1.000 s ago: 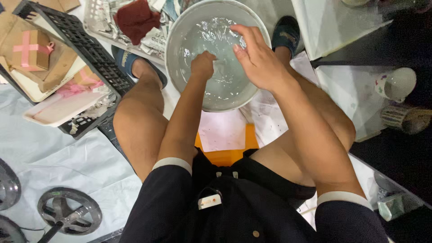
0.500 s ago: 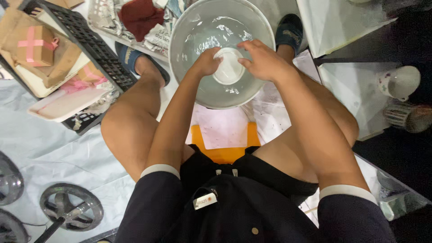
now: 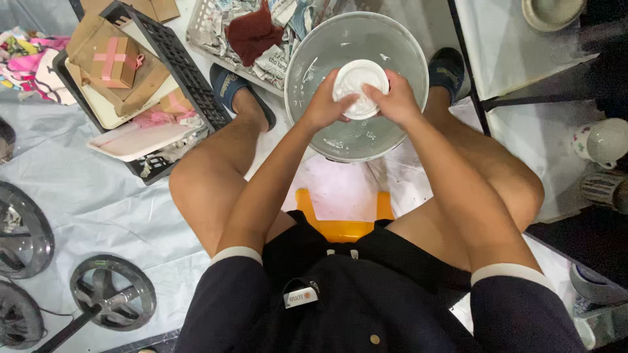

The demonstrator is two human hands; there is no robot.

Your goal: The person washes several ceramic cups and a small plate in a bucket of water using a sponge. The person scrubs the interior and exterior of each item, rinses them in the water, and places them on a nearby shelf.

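a: what do the two hands hold?

b: both hold one small white round dish point(image 3: 358, 87). the left hand point(image 3: 325, 102) is closed on its left edge, with the fingers curled around the rim. the right hand point(image 3: 394, 99) is closed on the right edge in the same way, and its thumb lies on the white surface.

a: where is the dish?

b: it is over a large clear glass bowl point(image 3: 392, 46) that stands on the floor between the person's feet. there is some water in the bowl, with a little foam. i cannot tell if the dish touches the water.

a: and around it?

b: the person sits on an orange stool point(image 3: 340, 229). behind the bowl is a white basket point(image 3: 209, 39) with crumpled newspaper and a dark red cloth point(image 3: 254, 33). to the left is a black crate point(image 3: 173, 55) with brown paper packages. at the right edge a white cup point(image 3: 605, 140) lies on a pale sheet.
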